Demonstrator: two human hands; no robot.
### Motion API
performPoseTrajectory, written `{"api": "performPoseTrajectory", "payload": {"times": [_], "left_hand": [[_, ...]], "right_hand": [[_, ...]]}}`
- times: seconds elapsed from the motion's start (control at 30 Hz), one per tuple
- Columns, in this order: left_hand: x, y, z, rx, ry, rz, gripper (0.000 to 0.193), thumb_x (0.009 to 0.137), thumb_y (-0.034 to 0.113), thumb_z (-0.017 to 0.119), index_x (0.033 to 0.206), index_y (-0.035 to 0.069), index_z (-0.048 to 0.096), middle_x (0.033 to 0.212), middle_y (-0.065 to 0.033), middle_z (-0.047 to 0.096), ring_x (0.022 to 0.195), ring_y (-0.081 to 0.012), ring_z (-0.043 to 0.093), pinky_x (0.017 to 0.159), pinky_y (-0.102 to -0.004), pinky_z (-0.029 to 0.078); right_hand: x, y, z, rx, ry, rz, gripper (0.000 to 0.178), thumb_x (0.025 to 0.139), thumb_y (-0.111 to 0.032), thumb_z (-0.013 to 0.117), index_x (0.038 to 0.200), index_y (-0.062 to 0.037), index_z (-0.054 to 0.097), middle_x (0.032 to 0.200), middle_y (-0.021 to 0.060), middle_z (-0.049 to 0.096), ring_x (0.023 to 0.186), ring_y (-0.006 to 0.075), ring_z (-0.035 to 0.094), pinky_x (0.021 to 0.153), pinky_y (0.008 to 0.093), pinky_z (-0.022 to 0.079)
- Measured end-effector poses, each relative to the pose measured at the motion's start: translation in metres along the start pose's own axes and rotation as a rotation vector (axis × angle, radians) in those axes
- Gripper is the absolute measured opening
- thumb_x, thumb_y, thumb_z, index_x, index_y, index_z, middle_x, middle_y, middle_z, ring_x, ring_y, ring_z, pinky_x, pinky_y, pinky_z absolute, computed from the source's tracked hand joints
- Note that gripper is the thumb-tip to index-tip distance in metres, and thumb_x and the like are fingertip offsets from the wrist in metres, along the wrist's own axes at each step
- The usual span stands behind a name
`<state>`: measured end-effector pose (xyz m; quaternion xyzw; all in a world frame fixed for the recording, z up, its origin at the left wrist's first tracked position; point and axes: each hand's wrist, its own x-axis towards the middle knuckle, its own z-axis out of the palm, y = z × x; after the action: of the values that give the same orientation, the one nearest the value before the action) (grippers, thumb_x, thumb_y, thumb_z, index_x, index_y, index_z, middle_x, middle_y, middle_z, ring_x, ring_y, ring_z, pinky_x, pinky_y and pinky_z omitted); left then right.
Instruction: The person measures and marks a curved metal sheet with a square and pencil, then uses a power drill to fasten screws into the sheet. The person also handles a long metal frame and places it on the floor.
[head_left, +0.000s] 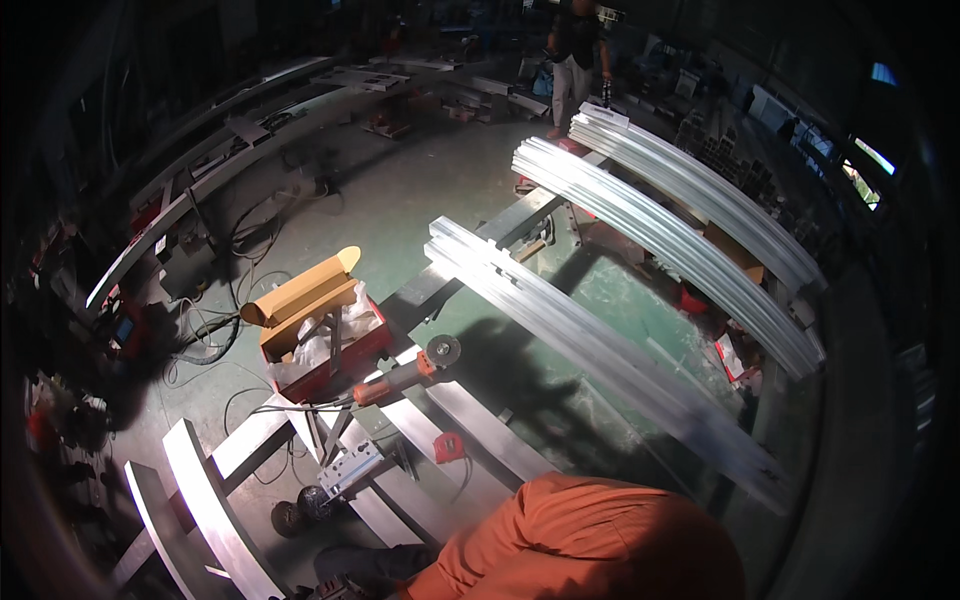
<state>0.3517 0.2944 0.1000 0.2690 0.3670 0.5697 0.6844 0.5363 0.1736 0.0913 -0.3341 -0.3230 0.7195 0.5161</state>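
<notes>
My orange sleeve [590,530] fills the lower middle and bends toward the left. Dark shapes [345,580] lie past its end at the lower edge; whether they include a gloved hand I cannot make out. My left hand cannot be picked out. Closest to the sleeve is a red tape measure [449,447], lying on flat metal bars [480,475]. Beyond it rests an orange angle grinder [392,382] with a round disc at its far end. A silver slotted metal piece [352,468] sits left of the tape, beside dark round objects [300,510].
A red box [380,345] holds clear plastic wrapping and opened cardboard [310,290]. Bundles of long metal profiles [570,310] lie across supports to the right. Curved-looking bars [205,490] stand at lower left. Cables [235,340] trail over the floor. Another person [577,50] stands far back.
</notes>
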Motion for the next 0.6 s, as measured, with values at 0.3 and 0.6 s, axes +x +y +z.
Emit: {"api": "performPoseTrajectory", "payload": {"times": [0.3, 0.6], "left_hand": [[-0.020, 0.041, -0.047, 0.014, 0.005, 0.043, 0.034, 0.107, 0.024, 0.043, 0.131, 0.006, 0.058, 0.116, -0.0105, 0.064, 0.105, -0.0208, 0.063, 0.096, -0.0415, 0.052], [-0.113, 0.080, -0.069, 0.255, 0.130, 0.280, 0.055, 0.092, 0.048, 0.065, 0.133, 0.016, 0.044, 0.111, -0.0103, 0.064, 0.092, -0.0346, 0.068, 0.092, -0.0617, 0.050]], "right_hand": [[-0.012, 0.023, 0.013, -0.009, -0.018, -0.031, 0.031, 0.103, -0.024, 0.061, 0.128, -0.0073, 0.061, 0.093, 0.0065, 0.071, 0.072, 0.0184, 0.068, 0.064, 0.0336, 0.058], [-0.019, 0.060, 0.057, -0.083, -0.072, -0.049, 0.029, 0.103, -0.023, 0.061, 0.127, -0.0077, 0.062, 0.094, 0.0057, 0.071, 0.073, 0.0174, 0.067, 0.065, 0.0329, 0.057]]}}
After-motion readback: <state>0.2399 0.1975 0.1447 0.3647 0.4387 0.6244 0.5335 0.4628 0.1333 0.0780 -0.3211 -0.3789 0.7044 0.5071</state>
